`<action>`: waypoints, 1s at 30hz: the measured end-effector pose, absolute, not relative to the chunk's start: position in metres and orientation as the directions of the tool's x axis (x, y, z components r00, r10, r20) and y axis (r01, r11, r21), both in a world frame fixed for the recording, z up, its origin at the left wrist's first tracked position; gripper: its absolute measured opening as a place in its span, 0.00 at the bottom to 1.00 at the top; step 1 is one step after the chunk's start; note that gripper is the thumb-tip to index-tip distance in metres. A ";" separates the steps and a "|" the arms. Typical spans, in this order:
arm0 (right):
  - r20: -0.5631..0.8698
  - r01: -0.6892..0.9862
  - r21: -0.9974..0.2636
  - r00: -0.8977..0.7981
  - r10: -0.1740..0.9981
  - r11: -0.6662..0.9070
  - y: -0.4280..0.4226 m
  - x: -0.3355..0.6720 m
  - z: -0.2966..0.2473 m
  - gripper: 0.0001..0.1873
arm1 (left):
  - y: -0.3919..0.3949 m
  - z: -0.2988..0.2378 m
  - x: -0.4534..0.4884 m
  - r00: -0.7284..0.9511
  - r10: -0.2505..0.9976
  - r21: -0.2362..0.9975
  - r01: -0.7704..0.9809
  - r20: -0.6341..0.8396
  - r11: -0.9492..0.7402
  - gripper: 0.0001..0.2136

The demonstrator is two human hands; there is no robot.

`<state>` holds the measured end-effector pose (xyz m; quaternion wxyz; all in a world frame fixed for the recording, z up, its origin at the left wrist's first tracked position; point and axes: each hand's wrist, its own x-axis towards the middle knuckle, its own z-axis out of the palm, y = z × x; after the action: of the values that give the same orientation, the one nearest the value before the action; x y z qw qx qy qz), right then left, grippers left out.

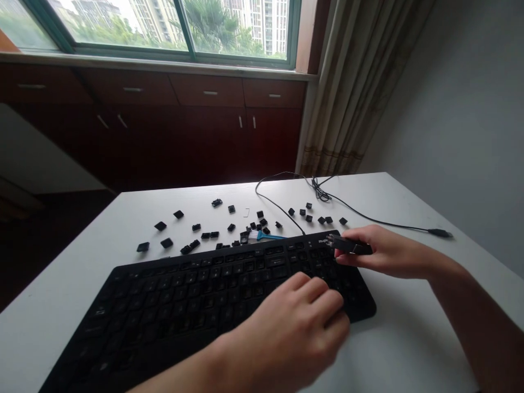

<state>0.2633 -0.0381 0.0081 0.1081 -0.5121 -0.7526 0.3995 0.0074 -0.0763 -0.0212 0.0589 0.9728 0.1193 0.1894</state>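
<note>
- Bare left forearm enters from the lower edge, and the left hand arches over the right-hand keys, fingers curved downward.
- Left grip is loosely open, on or just above the keys, and has hold of nothing.
- Bare right forearm angles in from the right, with the right hand held nearly flat beyond the keyboard's upper right corner.
- Right grip is pinched shut around a slim black tool, its blurred tip over the top right keys.
- Black wired computer keyboard lies at an angle on the white table, directly under both hands.
- Loose black keycaps lie scattered beyond its far edge, around a small blue-handled brush with white bristles.
- Thin black cable loops behind them, ending in a plug on the right.
</note>
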 end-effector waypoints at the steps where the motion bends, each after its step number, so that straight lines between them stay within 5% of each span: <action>1: -0.231 0.694 -0.699 -0.448 0.864 0.172 -0.039 0.262 0.008 0.16 | -0.085 -0.027 0.011 0.893 0.197 0.133 0.155 0.405 -0.979 0.05; 6: -0.194 0.719 -0.663 -0.431 0.881 0.206 -0.039 0.263 0.008 0.15 | -0.104 -0.055 0.022 0.838 0.109 0.168 0.021 0.535 -0.986 0.10; 30: -0.159 0.705 -0.662 -0.465 0.871 0.255 -0.033 0.265 0.004 0.18 | -0.098 -0.058 0.019 0.871 0.079 0.166 -0.004 0.485 -0.986 0.06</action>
<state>0.2648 -0.0328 0.0039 0.1203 -0.5032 -0.7830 0.3453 0.0188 -0.0975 -0.0581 0.0810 0.9638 0.0195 0.2534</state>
